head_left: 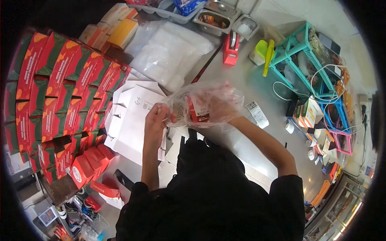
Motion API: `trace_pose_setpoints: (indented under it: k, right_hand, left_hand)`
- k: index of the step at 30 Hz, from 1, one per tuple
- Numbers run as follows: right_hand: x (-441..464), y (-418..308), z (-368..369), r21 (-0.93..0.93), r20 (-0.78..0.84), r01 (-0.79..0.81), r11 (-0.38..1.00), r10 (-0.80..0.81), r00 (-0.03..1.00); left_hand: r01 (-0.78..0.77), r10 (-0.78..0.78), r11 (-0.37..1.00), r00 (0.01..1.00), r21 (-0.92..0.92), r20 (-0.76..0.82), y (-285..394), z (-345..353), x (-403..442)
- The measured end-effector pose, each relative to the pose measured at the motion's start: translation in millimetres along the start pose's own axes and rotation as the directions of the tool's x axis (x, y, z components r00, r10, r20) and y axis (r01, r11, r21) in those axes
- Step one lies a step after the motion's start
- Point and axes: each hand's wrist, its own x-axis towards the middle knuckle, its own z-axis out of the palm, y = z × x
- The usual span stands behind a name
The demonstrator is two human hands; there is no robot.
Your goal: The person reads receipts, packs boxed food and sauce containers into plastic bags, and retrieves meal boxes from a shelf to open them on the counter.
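Observation:
A clear plastic bag (233, 93) is held up over the front edge of the metal table. Small red packets (198, 107), one with a white label, show through its film. My left hand (157, 115) pinches the bag's left edge, with the fingers closed. My right hand (222, 111) is inside or behind the film at the bag's right part, and its fingers are blurred by the plastic. Left of the bag lie flat white cardboard pieces (130, 120), close to my left hand. A white printed label (257, 114) lies right of my right hand.
Stacked red and green boxes (52, 88) fill the left side. Clear plastic bags (169, 52) lie ahead, near a red tape dispenser (230, 49) and metal containers (211, 22). A teal rack (301, 60) with cables stands at the right. A phone (123, 179) lies at lower left.

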Motion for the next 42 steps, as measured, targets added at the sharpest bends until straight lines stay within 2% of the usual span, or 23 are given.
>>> trace_pose_setpoints:
  k: [2,5,8,11,15,17,19,20,21,22,24,26,29,31,32,33,35,36,38,39,40,41,42]
  right_hand:
    - [-4,16,7,-0.002,0.037,0.014,1.0,-0.014,0.999]
    - [-15,22,-2,0.006,0.073,0.031,0.999,-0.031,0.997]
    - [-18,10,-16,-0.006,0.068,0.027,1.0,-0.026,0.997]
    - [-17,-22,-41,-0.072,0.016,0.015,0.997,-0.014,1.0]
    - [-18,-43,-76,-0.143,-0.02,-0.044,0.989,0.042,0.999]
    - [-34,-15,-82,-0.165,0.054,-0.078,0.983,0.088,0.995]
    - [-54,-39,-156,-0.125,0.381,-0.232,0.965,0.262,0.887]
    - [-77,-21,-150,-0.391,0.271,-0.093,0.916,0.211,0.939]
    - [-87,-12,-148,-0.592,0.222,0.002,0.806,0.161,0.962]
    - [-97,-6,-148,-0.765,0.173,0.063,0.641,0.11,0.979]
    - [-99,0,-157,-0.942,0.167,0.135,0.308,0.079,0.983]
    - [-99,-28,-188,-0.891,0.044,0.009,0.454,0.067,0.997]
    - [-111,-31,-183,-0.882,-0.082,-0.072,0.466,0.0,0.997]
    - [-118,-20,-174,-0.931,-0.007,0.013,0.365,-0.054,0.999]
    - [-121,-19,-172,-0.892,-0.02,0.007,0.451,-0.055,0.998]
    - [-123,-18,-171,-0.846,-0.032,0.002,0.534,-0.056,0.998]
    - [-128,-21,-170,-0.496,-0.138,-0.093,0.863,0.027,0.99]
    - [-131,-21,-172,-0.435,-0.213,-0.079,0.897,-0.018,0.977]
    - [-140,-19,-178,-0.308,-0.364,-0.026,0.951,-0.093,0.927]
    - [-142,-16,-173,0.036,-0.452,-0.15,0.988,0.15,0.88]
    - [-143,-9,-163,0.381,-0.447,-0.232,0.895,0.398,0.801]
    - [-144,2,-151,0.679,-0.35,-0.264,0.685,0.618,0.704]
    - [-149,30,-138,0.837,-0.057,-0.335,0.433,0.677,0.733]
  left_hand:
    - [0.025,-0.026,0.999,0.999,0.044,0.019,-1,11,4]
    - [-0.002,-0.02,0.96,0.997,0.28,0.074,-12,9,10]
    - [-0.216,0.219,0.725,0.973,0.654,0.078,-41,11,20]
    - [-0.013,0.007,0.882,1.0,0.471,0.014,-35,21,21]
    - [-0.069,0.079,0.98,0.996,0.186,-0.048,-2,20,14]
    - [-0.012,0.026,0.987,0.996,0.16,-0.087,10,12,13]
    - [0.006,0.001,0.992,0.998,0.127,-0.055,13,5,17]
    - [0.011,-0.006,0.994,0.999,0.11,-0.037,14,6,21]
    - [0.009,-0.008,0.994,1.0,0.111,-0.012,17,11,22]
    - [0.01,-0.012,0.994,1.0,0.112,0.013,22,19,21]
    - [-0.01,0.002,0.992,0.998,0.128,0.066,36,34,19]
    - [-0.042,0.024,0.987,0.993,0.157,0.116,51,47,15]
    - [-0.038,-0.02,0.956,0.981,0.29,0.195,63,64,16]
    - [-0.09,-0.001,0.908,0.976,0.41,0.216,57,68,24]
    - [-0.116,0.007,0.876,0.974,0.469,0.227,53,69,28]
    - [-0.123,0.023,0.901,0.971,0.415,0.237,50,66,29]
    - [-0.138,0.058,0.943,0.965,0.304,0.256,50,54,34]
    - [-0.105,0.02,0.937,0.968,0.334,0.248,50,50,37]
    - [-0.162,0.052,0.913,0.956,0.374,0.289,45,39,42]
    - [-0.195,0.07,0.899,0.948,0.393,0.31,42,33,45]
    - [-0.215,0.077,0.877,0.945,0.43,0.317,40,25,49]
    - [-0.235,0.084,0.854,0.943,0.464,0.322,38,17,53]
    - [-0.252,0.09,0.829,0.941,0.499,0.325,33,6,56]
